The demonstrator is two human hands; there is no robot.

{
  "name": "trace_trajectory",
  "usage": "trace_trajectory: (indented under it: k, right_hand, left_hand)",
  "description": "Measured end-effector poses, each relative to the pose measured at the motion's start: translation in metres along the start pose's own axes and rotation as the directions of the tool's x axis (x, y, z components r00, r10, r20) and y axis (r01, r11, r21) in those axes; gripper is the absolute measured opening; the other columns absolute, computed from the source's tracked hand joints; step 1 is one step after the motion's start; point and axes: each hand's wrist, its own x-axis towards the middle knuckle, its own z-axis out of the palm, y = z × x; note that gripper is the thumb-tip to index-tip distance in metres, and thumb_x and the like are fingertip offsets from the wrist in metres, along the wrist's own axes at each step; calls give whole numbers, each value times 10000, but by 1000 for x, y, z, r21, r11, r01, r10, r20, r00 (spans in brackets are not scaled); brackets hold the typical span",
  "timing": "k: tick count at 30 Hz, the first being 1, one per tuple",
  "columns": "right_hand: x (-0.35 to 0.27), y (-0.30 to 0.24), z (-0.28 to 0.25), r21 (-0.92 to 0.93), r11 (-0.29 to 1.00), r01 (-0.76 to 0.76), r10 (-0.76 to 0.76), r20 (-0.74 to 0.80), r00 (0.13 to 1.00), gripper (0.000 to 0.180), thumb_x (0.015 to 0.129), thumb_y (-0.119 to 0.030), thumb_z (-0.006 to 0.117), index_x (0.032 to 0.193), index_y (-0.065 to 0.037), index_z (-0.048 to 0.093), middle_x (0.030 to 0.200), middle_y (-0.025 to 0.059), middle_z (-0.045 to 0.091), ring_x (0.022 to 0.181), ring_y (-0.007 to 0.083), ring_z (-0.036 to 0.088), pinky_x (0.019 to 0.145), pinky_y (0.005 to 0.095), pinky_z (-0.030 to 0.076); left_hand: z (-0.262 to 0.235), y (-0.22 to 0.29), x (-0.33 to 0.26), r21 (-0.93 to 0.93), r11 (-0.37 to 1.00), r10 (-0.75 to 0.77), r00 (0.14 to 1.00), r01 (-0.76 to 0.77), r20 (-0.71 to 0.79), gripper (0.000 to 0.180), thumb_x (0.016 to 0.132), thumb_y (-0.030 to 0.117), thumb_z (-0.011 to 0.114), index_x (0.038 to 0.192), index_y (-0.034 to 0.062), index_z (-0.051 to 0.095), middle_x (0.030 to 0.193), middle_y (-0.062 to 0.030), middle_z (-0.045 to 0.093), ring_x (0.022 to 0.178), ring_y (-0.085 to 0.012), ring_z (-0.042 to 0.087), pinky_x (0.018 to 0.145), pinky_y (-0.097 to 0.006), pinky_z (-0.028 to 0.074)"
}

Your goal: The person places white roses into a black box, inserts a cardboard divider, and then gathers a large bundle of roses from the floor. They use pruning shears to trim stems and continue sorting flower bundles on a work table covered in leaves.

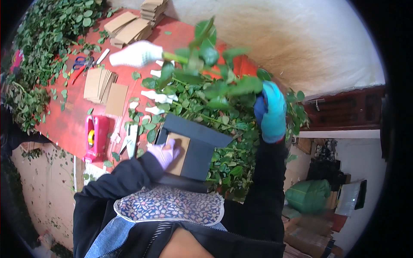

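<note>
Beneath both hands, a red table (71,118) is spread with greenery. Beyond the left hand, a big leafy heap (60,26) is piled at the far corner, perhaps so that nearer room is freed. Below and around the right hand, loose stems (232,167) are laid. Between the hands, close to the body, a black tray (200,159) is set, likely for easy reach by both. By the right hand (272,112), gloved in turquoise, one raised stem (174,57) is gripped among its leaves, so its white sleeve (137,53) is left unpressed. Left of the left hand (164,155), a pink tape dispenser (102,133) is stood. Under that lilac-gloved hand's curled fingers, a cardboard piece (178,159) is rested on the tray, seemingly steadied; whether it is pinched cannot be told.
</note>
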Motion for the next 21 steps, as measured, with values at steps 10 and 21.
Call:
trace_trajectory:
  k: [10,21]
  right_hand:
    - [-220,-72,-30,-28,931,-364,347,377,859,411,695,48,611,1096,-42,636,1000,163,618,868,388,593,728,427,488]
    - [-277,-96,23,-82,913,-399,385,494,779,178,765,-64,653,939,-69,612,889,151,576,768,375,581,616,450,450]
  left_hand:
    - [-34,-36,33,161,919,316,917,-359,242,219,906,190,609,1117,131,618,928,-132,587,755,-287,634,664,-371,533]
    - [-51,-18,30,205,874,334,851,-441,405,397,876,274,640,1266,205,606,1124,-117,504,945,-277,620,734,-374,542]
